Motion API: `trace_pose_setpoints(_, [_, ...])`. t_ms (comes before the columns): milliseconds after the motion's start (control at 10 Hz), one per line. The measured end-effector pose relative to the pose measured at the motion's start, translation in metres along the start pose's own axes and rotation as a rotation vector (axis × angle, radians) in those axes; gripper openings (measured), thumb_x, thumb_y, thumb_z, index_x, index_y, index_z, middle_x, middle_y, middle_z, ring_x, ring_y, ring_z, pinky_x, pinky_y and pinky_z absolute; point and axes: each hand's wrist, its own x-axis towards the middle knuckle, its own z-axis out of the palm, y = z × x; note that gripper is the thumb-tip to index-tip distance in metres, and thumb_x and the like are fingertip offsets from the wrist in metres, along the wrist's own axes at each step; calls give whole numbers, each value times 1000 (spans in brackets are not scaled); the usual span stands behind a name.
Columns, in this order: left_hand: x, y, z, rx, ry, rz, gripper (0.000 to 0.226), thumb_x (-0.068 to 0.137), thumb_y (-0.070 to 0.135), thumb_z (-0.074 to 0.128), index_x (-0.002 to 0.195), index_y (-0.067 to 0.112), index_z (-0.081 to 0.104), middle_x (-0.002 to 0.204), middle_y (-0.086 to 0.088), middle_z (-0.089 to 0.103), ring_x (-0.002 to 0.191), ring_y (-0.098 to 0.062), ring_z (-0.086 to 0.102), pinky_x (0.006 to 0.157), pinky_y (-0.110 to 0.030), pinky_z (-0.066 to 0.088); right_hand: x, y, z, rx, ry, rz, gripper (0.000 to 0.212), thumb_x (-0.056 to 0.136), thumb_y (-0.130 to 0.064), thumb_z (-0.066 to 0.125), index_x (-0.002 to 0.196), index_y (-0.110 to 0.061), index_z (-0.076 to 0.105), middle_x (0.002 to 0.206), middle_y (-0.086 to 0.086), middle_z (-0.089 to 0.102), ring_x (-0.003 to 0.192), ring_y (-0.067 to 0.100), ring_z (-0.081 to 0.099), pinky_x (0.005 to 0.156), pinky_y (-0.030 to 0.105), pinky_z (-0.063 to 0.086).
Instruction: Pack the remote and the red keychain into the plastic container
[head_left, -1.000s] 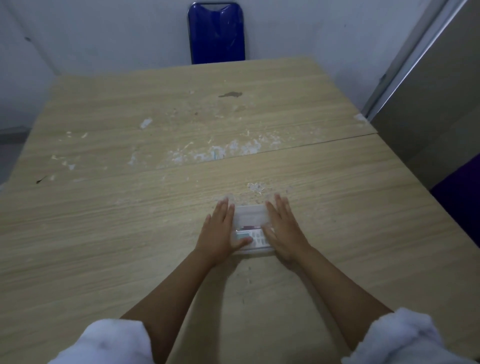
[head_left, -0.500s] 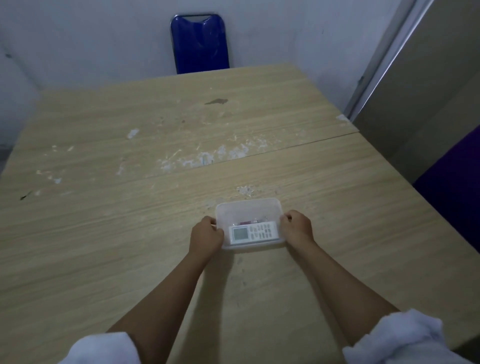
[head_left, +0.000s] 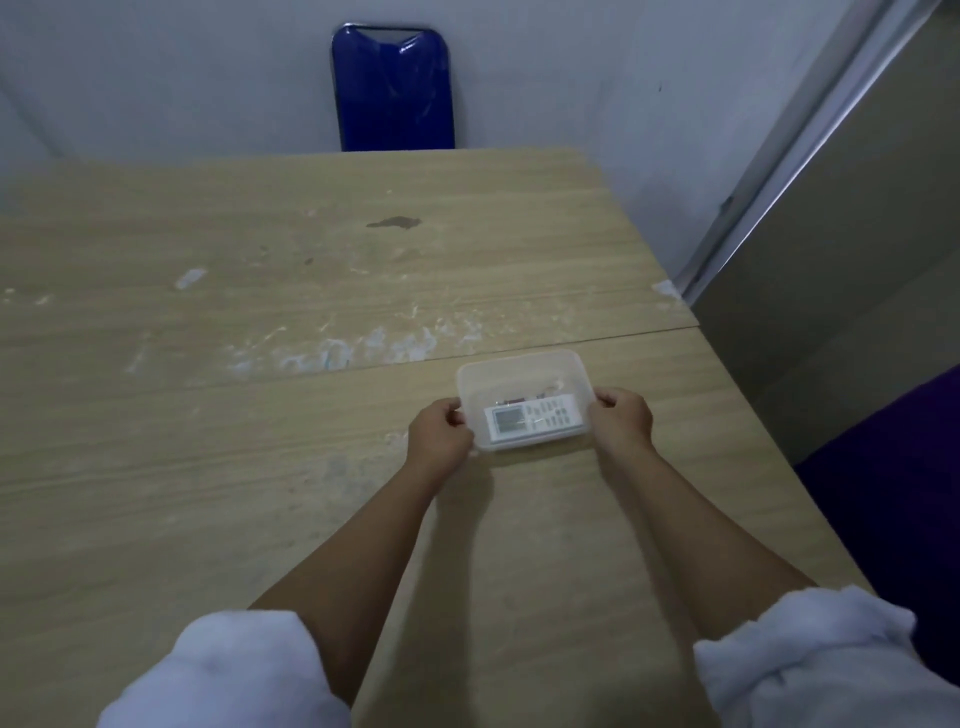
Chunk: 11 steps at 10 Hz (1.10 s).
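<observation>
Plain room — worn table (head_left: 311, 467), blue chair (head_left: 393, 88).

You see a translucent, smooth plastic container (head_left: 524, 369) on the matt wood-grain table (head_left: 260, 467), scuffed with pale patches. At twelve o'clock, the blue chair back (head_left: 394, 93) looks glossy.

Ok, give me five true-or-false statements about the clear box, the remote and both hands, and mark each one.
1. The white remote with a grey screen lies inside the clear plastic container. True.
2. The left hand and right hand grip the container's short ends. True.
3. The remote's screen end points toward the right hand. False: toward the left hand.
4. The container sits on the blue chair. False: on the light wooden table.
5. The chair stands beyond the table's far edge. True.
</observation>
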Motion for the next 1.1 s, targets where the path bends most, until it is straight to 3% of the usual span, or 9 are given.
trace_pose_setpoints(100, [19, 13, 28, 7, 26, 18, 40, 77, -1, 53, 113, 9, 67, 105, -18, 73, 97, -33, 67, 89, -41, 55, 33, -2, -10, 21, 0, -23, 34, 76, 2, 48, 100, -4, 71, 101, 14, 73, 94, 31, 68, 89, 46, 57])
trace_pose_setpoints(300, [39, 33, 58, -27, 14, 2, 48, 80, 1, 56, 128, 4, 55, 116, -15, 67, 108, -30, 62, 100, -41, 49, 77, 3, -15, -3, -16, -36, 40, 82, 5, 47, 117, -5, 65, 117, 12, 69, 107, 26, 65, 97, 39, 54])
trace_pose_setpoints(500, [50, 37, 65, -6, -11, 2, 48, 82, 1, 58, 129, 2, 52, 121, -15, 65, 111, -27, 60, 98, -31, 45, 86, 8, -14, 7, -20, 6, 40, 83, 5, 49, 119, -4, 63, 120, 13, 67, 108, 26, 63, 98, 39, 52])
trace_pose_setpoints(600, [48, 35, 63, -8, -25, 14, 41, 81, 1, 58, 122, 0, 58, 118, -17, 67, 109, -28, 62, 96, -33, 47, 84, 7, -13, 46, -21, 42, 45, 81, 4, 49, 124, -6, 60, 124, 12, 66, 111, 26, 63, 100, 40, 52])
trace_pose_setpoints(800, [40, 38, 47, 33, -124, 22, 53, 81, 12, 65, 131, 3, 51, 133, -16, 58, 119, -26, 56, 106, -39, 44, 59, -9, -21, 6, -27, 8, 49, 81, -6, 48, 130, -9, 54, 132, 12, 59, 118, 30, 58, 102, 45, 50])
trace_pose_setpoints(1100, [1, 56, -28, 144, -94, 212, 46, 84, 15, 62, 129, 9, 55, 135, -12, 57, 123, -25, 53, 105, -36, 42, -9, -67, -28, -136, -60, -202, 45, 90, -10, 48, 135, -6, 48, 142, 16, 50, 129, 30, 48, 105, 37, 41])
